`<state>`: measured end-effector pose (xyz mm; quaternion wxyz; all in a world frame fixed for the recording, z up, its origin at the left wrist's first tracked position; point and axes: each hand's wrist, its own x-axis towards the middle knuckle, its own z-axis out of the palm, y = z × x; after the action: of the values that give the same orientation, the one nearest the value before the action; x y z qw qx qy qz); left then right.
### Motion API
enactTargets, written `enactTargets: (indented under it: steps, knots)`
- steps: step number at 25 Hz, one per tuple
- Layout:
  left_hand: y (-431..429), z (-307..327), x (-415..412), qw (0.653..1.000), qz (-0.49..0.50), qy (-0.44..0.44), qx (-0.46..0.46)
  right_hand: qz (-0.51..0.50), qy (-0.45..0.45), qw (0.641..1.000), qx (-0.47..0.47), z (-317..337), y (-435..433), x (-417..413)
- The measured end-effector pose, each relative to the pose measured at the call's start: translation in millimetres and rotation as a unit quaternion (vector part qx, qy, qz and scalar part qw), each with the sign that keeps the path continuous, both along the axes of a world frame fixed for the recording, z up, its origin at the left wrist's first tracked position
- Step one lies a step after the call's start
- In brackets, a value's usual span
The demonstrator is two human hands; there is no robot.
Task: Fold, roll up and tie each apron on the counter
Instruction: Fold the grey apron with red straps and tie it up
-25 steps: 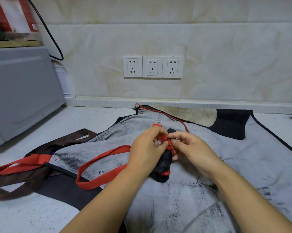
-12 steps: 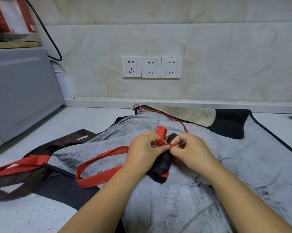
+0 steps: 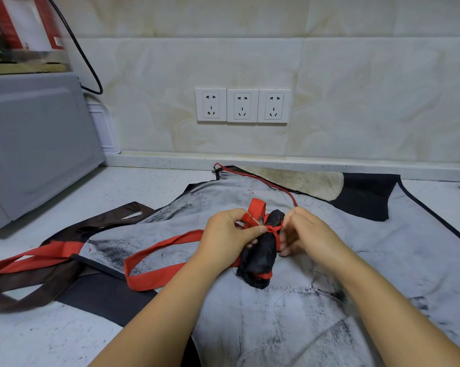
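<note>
Centre: roll point(image 3: 259, 255) on grey apron point(image 3: 276, 327) spread over desk point(image 3: 144, 186). At the knot point(image 3: 270, 229), left grip point(image 3: 227, 233) pinches strap point(image 3: 165, 245); right grip point(image 3: 305, 234) clamped on its other end. Risk: slack or uneven pull lets knot slip, roll springs open.

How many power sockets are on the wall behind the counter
3, in a row on the wall: left socket, middle socket, right socket. Another may be hidden behind the grey appliance.
</note>
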<state>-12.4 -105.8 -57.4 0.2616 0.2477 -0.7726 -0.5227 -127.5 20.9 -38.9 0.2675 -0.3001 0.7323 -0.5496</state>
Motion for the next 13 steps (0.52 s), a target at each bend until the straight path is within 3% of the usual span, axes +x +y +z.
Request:
enactTargets:
  steps: [4,10,13]
  knots:
    - [2,0,2,0.999,-0.014,0.001,-0.034,0.010,-0.025,1.000,0.011,-6,-1,-2]
    - [4,-1,1,0.999,-0.021,0.009,-0.037,-0.013,0.123,0.988,0.094,-12,-7,3]
    - [1,2,2,1.000,-0.004,-0.001,-0.008,-0.033,0.154,0.984,0.088,-12,-3,-5]
